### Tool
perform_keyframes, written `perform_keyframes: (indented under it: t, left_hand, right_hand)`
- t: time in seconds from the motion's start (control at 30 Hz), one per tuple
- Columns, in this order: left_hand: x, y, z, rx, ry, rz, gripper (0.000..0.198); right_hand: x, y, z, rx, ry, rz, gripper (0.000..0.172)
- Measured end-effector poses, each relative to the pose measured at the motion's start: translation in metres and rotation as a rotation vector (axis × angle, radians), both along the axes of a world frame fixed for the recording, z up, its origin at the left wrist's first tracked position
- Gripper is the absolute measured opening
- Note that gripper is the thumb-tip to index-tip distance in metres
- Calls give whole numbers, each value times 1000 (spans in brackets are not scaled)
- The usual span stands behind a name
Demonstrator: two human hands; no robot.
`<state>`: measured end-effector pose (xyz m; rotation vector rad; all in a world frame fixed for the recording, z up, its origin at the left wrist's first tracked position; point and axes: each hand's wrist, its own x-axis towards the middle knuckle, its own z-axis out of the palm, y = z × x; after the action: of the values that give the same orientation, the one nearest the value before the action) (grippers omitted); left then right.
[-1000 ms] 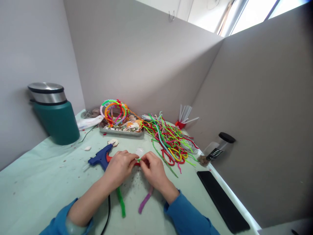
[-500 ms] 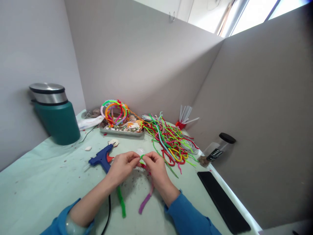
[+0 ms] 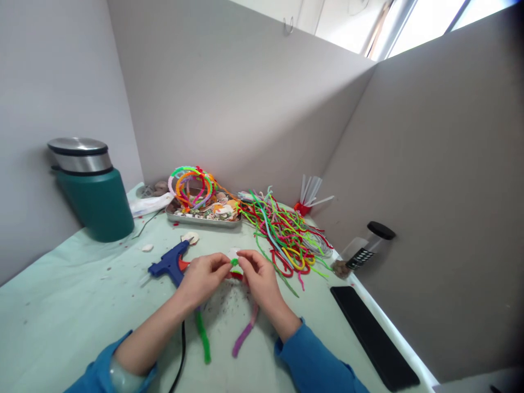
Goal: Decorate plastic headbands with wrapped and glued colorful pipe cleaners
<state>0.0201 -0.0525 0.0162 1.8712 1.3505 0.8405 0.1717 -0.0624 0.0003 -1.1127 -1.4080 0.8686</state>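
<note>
Between my two hands is a small green curl of pipe cleaner (image 3: 234, 262). My left hand (image 3: 207, 277) pinches it from one side between thumb and forefinger. On the other side, the thumb and forefinger of my right hand (image 3: 262, 277) are closed at its edge. Just below the fingertips a red fuzzy stretch (image 3: 236, 275) shows. A green end (image 3: 203, 341) hangs or lies under my left wrist, and a pink and purple end (image 3: 243, 339) under my right. My hands hide how these parts join. A blue glue gun (image 3: 170, 263) lies beside my left hand.
Behind the hands stands a metal tray (image 3: 204, 221) of shells with coloured fuzzy rings on top. Right of it spreads a heap of pipe cleaners (image 3: 286, 229). A green bottle (image 3: 94, 202) is at left; a black slab (image 3: 372, 335) and clear jar (image 3: 364, 248) are at right.
My right fingertips have risen slightly and loosened around the green piece, which now shows as a rounder curl. My left hand has shifted only a little.
</note>
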Motion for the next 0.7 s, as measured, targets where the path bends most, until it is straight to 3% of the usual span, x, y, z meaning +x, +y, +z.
perform_keyframes:
  t: [0.17,0.33,0.47,0.7]
  left_hand:
    - [-2,-4,4,251,326,-27,23]
    - [-4,-2,3,354,457,-51,26]
    - [-6,1,5,334,471,-47,27]
    - [-5,-2,9,218,337,-17,25]
  right_hand:
    - [7,-4,4,247,-449,6,13]
    - [9,-6,1,247,-701,-13,12]
    - [8,-3,-3,208,-620,6,11]
    - [1,-1,-1,-10,-190,9,11]
